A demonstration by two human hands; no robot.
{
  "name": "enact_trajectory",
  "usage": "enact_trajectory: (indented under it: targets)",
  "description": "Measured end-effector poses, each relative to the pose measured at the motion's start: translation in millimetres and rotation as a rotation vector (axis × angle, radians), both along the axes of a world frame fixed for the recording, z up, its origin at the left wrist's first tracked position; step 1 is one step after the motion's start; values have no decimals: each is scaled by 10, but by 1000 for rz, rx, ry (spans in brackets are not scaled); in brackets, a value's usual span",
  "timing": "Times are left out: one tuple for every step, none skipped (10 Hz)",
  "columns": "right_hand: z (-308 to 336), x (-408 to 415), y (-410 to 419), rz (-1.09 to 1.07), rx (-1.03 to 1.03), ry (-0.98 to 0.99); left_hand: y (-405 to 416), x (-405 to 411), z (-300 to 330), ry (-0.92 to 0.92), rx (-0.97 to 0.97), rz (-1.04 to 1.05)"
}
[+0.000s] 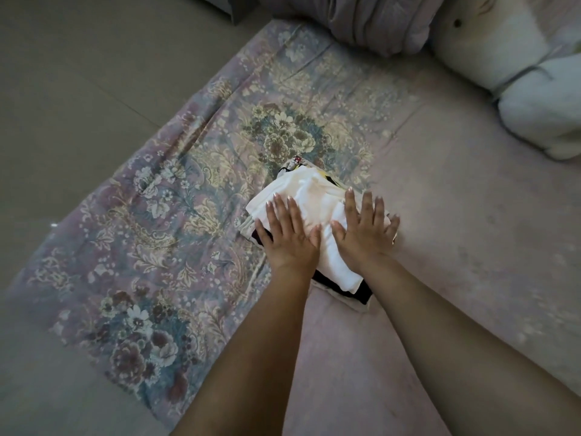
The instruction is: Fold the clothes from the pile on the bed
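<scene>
— White cotton tops the stack: what lies under my palms?

— A folded white garment (309, 196), uppermost on a small stack of folded clothes (317, 234) at the middle of the bed (440, 247), where the floral bedspread (163, 221) meets the plain pink sheet. Beneath it show a dark layer (352, 289) at the near edge and a printed piece (298, 162) at the far edge.

— Any legible writing?

— None I can read; the print is too small and blurred.

— Hand pose?

— My left hand (290, 236) lies flat, fingers straight and spread, pressing the left half of the white garment. My right hand (366, 226) lies flat likewise on the right half, fingers splayed, gripping nothing. The thumbs nearly meet; both forearms reach forward from the lower edge.

— Surroundings?

— Grey bundled bedding (361, 20) and a white pillow (518, 73) sit at the far side; the floor (63, 73) lies to the left.
</scene>
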State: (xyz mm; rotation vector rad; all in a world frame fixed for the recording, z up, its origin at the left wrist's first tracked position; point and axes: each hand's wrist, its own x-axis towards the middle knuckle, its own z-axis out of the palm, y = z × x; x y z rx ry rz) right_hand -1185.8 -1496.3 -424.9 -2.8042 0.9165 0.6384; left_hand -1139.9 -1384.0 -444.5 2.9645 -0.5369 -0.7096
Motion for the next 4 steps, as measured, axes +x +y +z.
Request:
enact_trajectory:
  targets:
    - [253, -222, 52, 18, 8, -69, 158, -39, 196, -127, -58, -316]
    - [460, -526, 167, 14, 19, -78, 296, -152, 405, -112, -54, -476]
    - [772, -1044, 377, -46, 70, -56, 499, -391, 806, -64, -6, -613]
    - [1014, -1331, 479, -89, 74, -61, 576, -554, 1109, -74, -30, -648]
